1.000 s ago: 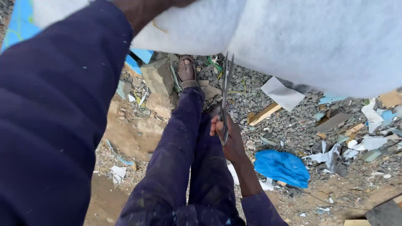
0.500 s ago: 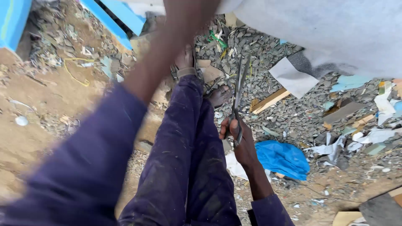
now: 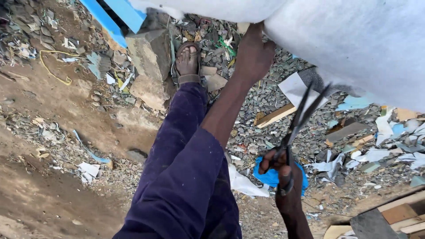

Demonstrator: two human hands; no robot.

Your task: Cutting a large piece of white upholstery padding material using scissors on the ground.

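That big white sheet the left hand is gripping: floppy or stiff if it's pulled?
Probably floppy: the white sheet curves and sags around the left hand. Likely light for its bulk, since one hand lifts its edge. Its fuzzy surface should grip, not slip. The right hand holds open scissors.

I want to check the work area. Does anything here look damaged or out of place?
Yes. The ground is littered with torn white and blue scraps. The right hand holds open scissors near the white sheet, which the left hand grips.

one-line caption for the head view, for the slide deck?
Left hand grips the white foam sheet while the right hand holds open scissors just below it, above rubble-strewn ground.
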